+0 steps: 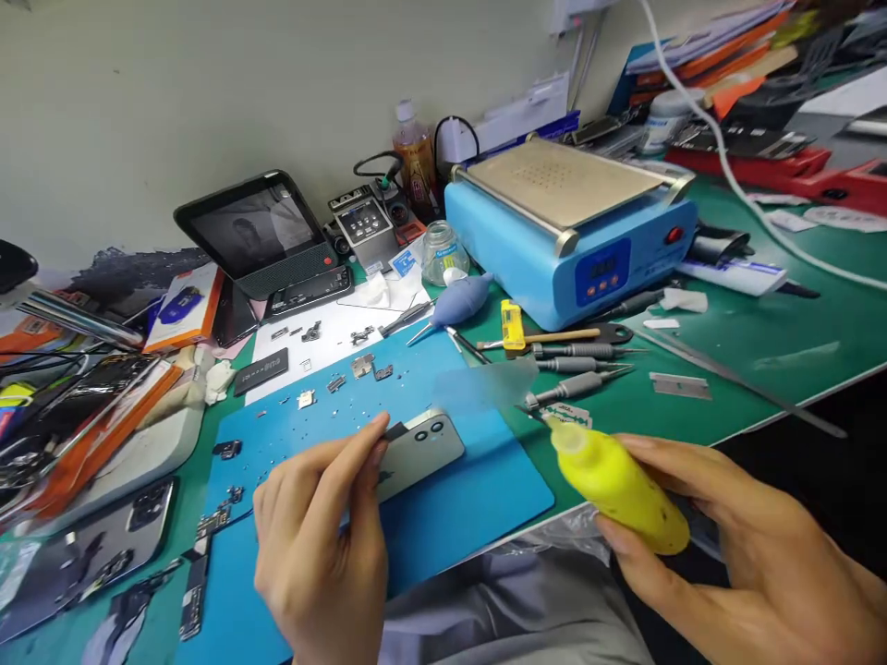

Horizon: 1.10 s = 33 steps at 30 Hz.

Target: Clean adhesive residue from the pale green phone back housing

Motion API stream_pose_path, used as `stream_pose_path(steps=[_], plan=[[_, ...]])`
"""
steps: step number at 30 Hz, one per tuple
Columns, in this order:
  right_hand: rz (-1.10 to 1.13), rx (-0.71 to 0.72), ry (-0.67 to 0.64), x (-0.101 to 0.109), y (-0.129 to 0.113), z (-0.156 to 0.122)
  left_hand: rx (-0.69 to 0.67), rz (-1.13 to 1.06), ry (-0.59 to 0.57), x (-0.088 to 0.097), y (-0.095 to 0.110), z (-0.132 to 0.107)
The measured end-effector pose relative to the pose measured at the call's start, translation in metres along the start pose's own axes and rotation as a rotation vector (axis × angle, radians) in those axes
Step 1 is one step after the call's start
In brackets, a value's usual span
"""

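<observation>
My left hand (329, 526) is closed at the near end of a pale phone (424, 450), its fingers hiding that end. The phone's back and two camera lenses face up, tilted over a blue mat (464, 526). A small dark piece (396, 431) shows at the phone's edge beside my fingertips; whether it is attached, I cannot tell. My right hand (735, 545) grips a yellow squeeze bottle (616, 485), its nozzle pointing up and left toward the phone, apart from it. A blurred translucent strip (485, 383) appears just beyond the phone.
Small phone parts (362, 367) and screws are scattered over the mat's left side. A blue heating plate machine (554, 249) stands behind. Screwdrivers (578, 383), a blue air blower (463, 300) and a razor blade (680, 385) lie around. A tablet (253, 231) leans at the back left.
</observation>
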State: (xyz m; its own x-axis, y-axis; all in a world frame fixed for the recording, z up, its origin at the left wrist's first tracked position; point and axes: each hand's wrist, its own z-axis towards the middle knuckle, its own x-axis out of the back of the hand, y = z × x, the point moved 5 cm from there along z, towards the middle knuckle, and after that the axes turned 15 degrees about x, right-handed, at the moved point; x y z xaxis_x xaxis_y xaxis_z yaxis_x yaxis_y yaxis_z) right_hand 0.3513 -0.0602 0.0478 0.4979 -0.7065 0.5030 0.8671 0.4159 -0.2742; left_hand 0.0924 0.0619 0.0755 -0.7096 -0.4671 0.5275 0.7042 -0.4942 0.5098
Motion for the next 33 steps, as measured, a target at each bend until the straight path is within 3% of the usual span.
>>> stream_pose_path(steps=[3, 6, 13, 33], plan=[[-0.004, 0.151, -0.107, -0.012, -0.012, 0.011, -0.011, 0.011, 0.0, 0.0, 0.001, 0.0], [0.024, 0.192, -0.139, -0.018, -0.014, 0.018, -0.018, 0.015, 0.012, 0.0, 0.002, 0.001], [0.014, 0.206, -0.186, -0.022, -0.01, 0.014, 0.052, 0.024, 0.032, 0.001, -0.001, -0.003], [0.075, 0.159, -0.246, -0.019, -0.001, 0.012, 0.066, 0.021, 0.03, 0.002, 0.001, -0.004]])
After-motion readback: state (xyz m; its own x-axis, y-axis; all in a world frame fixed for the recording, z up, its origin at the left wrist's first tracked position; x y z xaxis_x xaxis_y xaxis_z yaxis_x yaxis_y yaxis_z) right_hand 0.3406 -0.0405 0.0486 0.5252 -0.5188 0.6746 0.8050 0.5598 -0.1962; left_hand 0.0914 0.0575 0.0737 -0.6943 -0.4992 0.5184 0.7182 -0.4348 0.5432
